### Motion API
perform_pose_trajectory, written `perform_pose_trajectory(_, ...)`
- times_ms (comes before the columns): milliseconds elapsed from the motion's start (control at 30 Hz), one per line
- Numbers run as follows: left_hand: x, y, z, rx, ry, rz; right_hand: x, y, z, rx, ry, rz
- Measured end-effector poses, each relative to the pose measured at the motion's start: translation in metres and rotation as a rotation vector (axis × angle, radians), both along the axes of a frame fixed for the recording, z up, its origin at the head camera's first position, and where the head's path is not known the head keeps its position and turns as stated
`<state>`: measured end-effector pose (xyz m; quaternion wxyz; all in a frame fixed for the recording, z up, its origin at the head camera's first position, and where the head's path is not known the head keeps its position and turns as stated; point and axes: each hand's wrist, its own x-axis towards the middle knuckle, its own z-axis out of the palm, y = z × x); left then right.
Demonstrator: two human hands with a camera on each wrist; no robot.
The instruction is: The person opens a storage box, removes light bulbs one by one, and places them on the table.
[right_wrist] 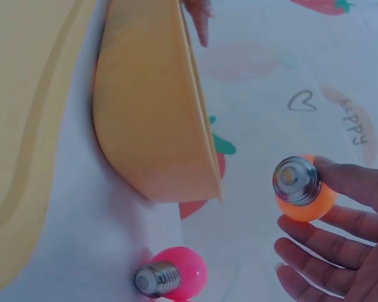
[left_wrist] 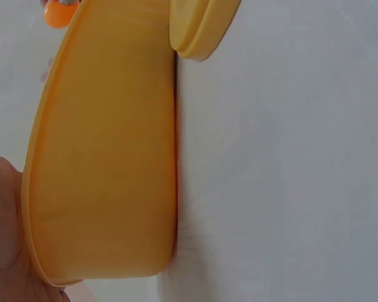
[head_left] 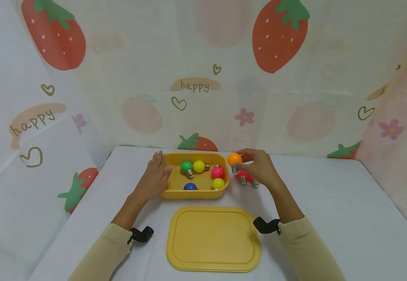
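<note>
An orange light bulb [head_left: 234,159] with a metal screw base is pinched between the thumb and fingers of my right hand [head_left: 259,167], just beyond the right rim of a yellow plastic box [head_left: 192,194]. In the right wrist view the bulb [right_wrist: 322,200] hangs above the table, its base facing the camera. My left hand [head_left: 154,175] rests with straight fingers against the box's left end. Inside the box lie a green bulb [head_left: 186,167], a blue bulb [head_left: 190,186], a pink bulb [head_left: 217,172] and two yellow bulbs [head_left: 198,166].
Pink bulbs [head_left: 243,176] lie on the white table right of the box, beneath my right hand and partly hidden by it. A yellow lid [head_left: 213,239] lies flat in front of the box. A printed curtain [head_left: 203,109] hangs behind the table.
</note>
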<state>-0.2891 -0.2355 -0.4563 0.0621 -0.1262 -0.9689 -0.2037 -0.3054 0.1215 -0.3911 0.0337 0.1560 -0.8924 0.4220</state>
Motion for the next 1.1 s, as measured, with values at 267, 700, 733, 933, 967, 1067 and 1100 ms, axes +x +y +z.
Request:
perform_pose_trajectory(267,0.003,0.007,0.003,-0.015,0.023,-0.02,-0.001,0.019,0.001,-0.042,-0.05,-0.054)
perform_pose_trajectory(700,0.002,0.012,-0.005,-0.087,0.056,-0.036,-0.007,0.049,0.001,-0.07,-0.086,-0.113)
perform_pose_trajectory(733,0.002,0.012,-0.006,-0.093,0.055,-0.038,-0.007,0.051,0.0,-0.077,-0.089,-0.115)
perform_pose_trajectory(933,0.002,0.012,-0.006,-0.132,0.049,-0.05,-0.009,0.069,-0.004,-0.084,-0.089,-0.131)
perform_pose_trajectory(967,0.002,0.012,-0.005,-0.14,0.048,-0.05,-0.01,0.071,-0.006,-0.078,-0.089,-0.138)
perform_pose_trajectory(1067,0.002,0.013,-0.004,-0.163,0.049,-0.05,-0.011,0.079,-0.008,-0.05,-0.094,-0.158)
perform_pose_trajectory(1100,0.002,0.013,-0.004,-0.171,0.054,-0.05,-0.012,0.081,-0.009,-0.043,-0.097,-0.166)
